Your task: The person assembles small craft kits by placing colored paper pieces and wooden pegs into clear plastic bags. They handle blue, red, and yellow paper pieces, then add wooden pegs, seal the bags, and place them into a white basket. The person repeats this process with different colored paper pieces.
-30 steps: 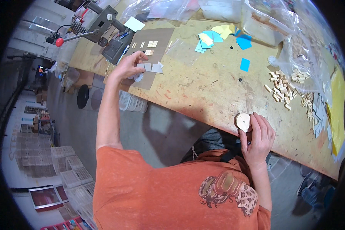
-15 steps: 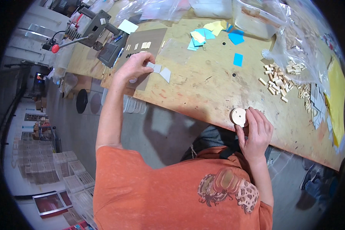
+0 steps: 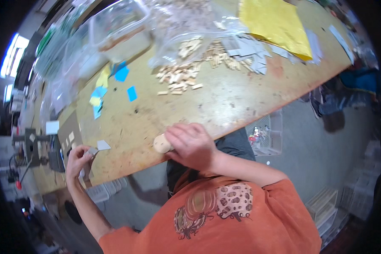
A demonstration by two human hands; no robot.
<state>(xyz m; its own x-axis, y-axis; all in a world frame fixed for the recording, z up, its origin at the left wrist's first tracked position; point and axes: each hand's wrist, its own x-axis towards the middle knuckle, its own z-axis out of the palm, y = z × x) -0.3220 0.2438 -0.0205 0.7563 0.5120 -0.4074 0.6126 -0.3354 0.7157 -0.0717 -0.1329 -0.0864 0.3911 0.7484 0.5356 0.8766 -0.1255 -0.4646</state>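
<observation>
My left hand [image 3: 78,159] is at the left end of the workbench, thumb and fingertips pinched on a small grey card piece [image 3: 92,150]. Just beyond it on the bench lies a pale grey four-sided piece [image 3: 103,145]. At the front edge, my right hand [image 3: 192,143] grips a round, light wooden disc [image 3: 161,144] with small holes in its face. The fingers cover the disc's right side. Under and past the left hand is a brown board [image 3: 70,123] with a few small wooden pieces on it.
Wooden blocks [image 3: 180,78] lie heaped at the back, beside grey card pieces [image 3: 246,51] and a yellow bag [image 3: 275,27]. Blue pieces [image 3: 132,93] and a clear plastic bin [image 3: 122,31] are further left. A lever press [image 3: 31,146] stands at the far left.
The view has swung to the right, so the bench appears shifted and turned. Both hands stay at much the same places, the left at the grey pieces, the right on the wooden disc.
</observation>
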